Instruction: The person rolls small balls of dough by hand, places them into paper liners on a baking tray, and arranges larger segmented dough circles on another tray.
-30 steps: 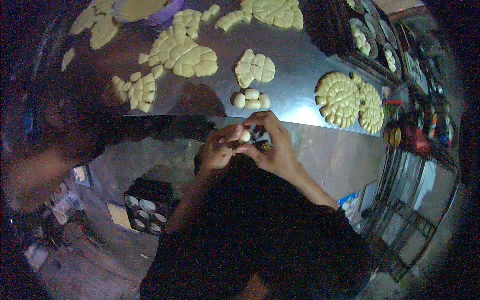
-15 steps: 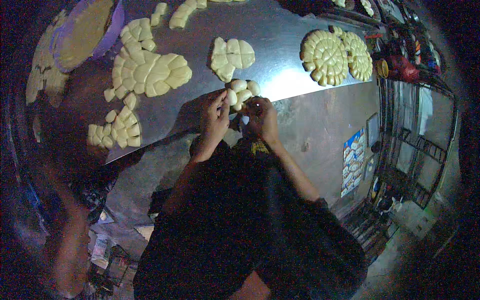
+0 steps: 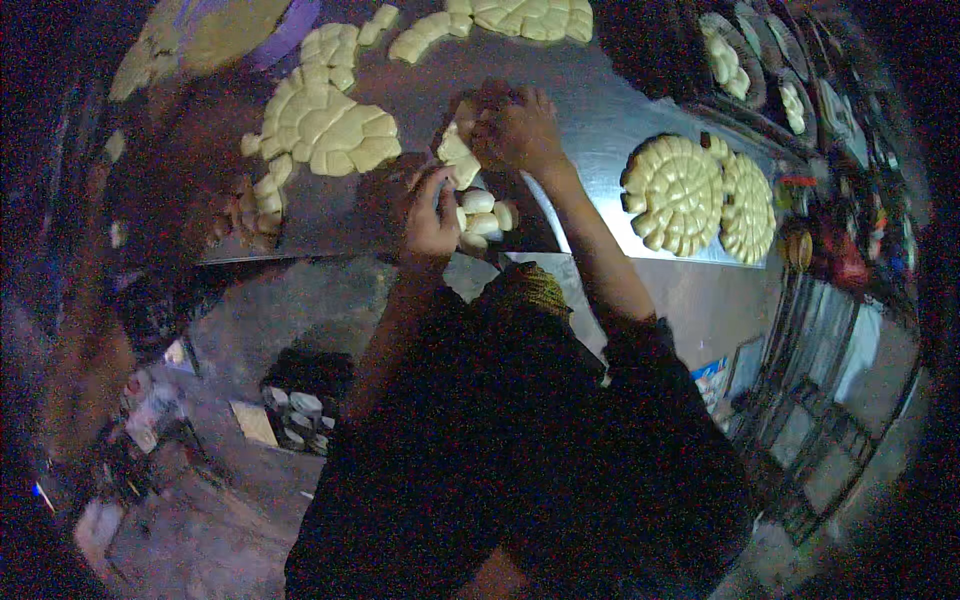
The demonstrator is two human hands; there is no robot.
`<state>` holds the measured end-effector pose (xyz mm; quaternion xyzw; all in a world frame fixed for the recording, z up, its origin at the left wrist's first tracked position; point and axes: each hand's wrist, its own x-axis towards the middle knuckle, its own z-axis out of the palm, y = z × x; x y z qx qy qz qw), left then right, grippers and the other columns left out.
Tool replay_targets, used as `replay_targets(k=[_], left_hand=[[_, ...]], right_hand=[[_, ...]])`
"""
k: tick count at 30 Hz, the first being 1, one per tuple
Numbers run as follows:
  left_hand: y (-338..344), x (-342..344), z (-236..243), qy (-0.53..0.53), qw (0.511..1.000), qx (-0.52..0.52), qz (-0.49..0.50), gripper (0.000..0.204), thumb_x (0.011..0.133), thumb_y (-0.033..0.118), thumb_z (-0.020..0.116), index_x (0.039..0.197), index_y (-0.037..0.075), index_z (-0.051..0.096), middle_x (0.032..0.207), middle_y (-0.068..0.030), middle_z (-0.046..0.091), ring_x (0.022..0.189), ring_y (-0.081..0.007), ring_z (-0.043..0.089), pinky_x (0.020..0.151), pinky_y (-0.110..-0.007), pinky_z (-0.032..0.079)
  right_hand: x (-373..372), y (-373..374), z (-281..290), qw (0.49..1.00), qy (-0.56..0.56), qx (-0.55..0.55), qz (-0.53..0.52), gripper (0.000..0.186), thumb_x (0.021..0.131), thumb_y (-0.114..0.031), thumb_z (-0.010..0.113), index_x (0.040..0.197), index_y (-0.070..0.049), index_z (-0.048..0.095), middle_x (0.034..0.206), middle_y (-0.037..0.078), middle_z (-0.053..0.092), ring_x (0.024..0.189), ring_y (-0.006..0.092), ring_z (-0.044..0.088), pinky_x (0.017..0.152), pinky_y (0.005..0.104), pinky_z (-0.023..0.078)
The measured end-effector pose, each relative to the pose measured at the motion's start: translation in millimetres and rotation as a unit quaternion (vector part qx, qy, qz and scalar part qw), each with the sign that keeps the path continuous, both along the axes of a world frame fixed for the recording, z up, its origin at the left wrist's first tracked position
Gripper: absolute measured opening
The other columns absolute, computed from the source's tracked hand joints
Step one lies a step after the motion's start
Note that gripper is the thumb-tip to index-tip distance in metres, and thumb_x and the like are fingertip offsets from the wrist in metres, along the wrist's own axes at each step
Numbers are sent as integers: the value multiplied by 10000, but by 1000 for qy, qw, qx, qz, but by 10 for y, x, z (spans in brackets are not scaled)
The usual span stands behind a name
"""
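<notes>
My left hand (image 3: 430, 220), fingers curled, is beside a small cluster of smooth dough balls (image 3: 480, 203) near the metal table's front edge; whether it holds anything is hidden. My right hand (image 3: 518, 128) reaches farther in, its fingers bent over a pale, cut flat piece of dough (image 3: 458, 160), which is partly in shadow under it; what the fingertips grip is unclear. To the left lies a large segmented dough shape (image 3: 330, 135). On the right, two round scalloped dough pieces (image 3: 670, 195) sit side by side in bright light.
More segmented dough (image 3: 530, 15) and a purple bowl (image 3: 285, 30) are at the back. Dark trays with shaped dough (image 3: 728, 70) stand at back right. A metal rack (image 3: 820, 440) is lower right. Another person's arm (image 3: 95, 355) shows dimly at far left.
My right hand has moved from the dough balls up onto the flat piece behind them. My left hand went from in front of the table to beside the balls, staying there since.
</notes>
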<state>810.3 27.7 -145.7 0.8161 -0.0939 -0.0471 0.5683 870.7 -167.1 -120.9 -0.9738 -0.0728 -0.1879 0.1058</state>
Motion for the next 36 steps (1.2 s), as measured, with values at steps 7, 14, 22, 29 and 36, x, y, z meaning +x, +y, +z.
replay_targets(k=[7,14,22,29,36], left_hand=[[-349,-19,135,-194,954,212,-80,264,895,160,603,1106,7,645,1262,-178,593,1150,-378,568,992,-458,462],[-259,135,-1162,-176,983,50,-4,313,924,144,584,1201,-2,589,1246,-196,588,1098,-377,583,977,-439,470],[-441,-3,1661,-410,910,26,60,327,952,299,571,1148,42,620,1117,-141,636,1069,-318,618,975,-449,472],[248,378,1775,-395,906,-126,-85,506,881,513,640,1125,70,641,1062,-100,653,1068,-273,620,968,-465,476],[547,1046,919,-127,793,-591,75,766,866,616,607,1352,55,420,1208,-123,579,1143,-268,557,978,-440,463]], right_hand=[[474,-102,-4,926,198,227,229,409,806,-270,785,1090,-83,558,1020,115,636,908,303,624,793,431,515],[123,-433,1683,719,162,617,276,394,856,-40,728,1210,-59,557,1135,94,652,985,172,649,821,325,546],[-294,-284,1892,817,201,515,163,348,750,-36,812,1077,-15,693,1038,41,692,940,122,649,835,277,517],[-229,658,1865,643,288,646,292,756,851,-29,722,1478,-48,302,1096,65,658,967,143,632,830,273,513],[706,1500,1776,474,437,739,196,567,922,-108,657,1430,-61,412,1152,64,655,1060,181,629,897,302,507]])
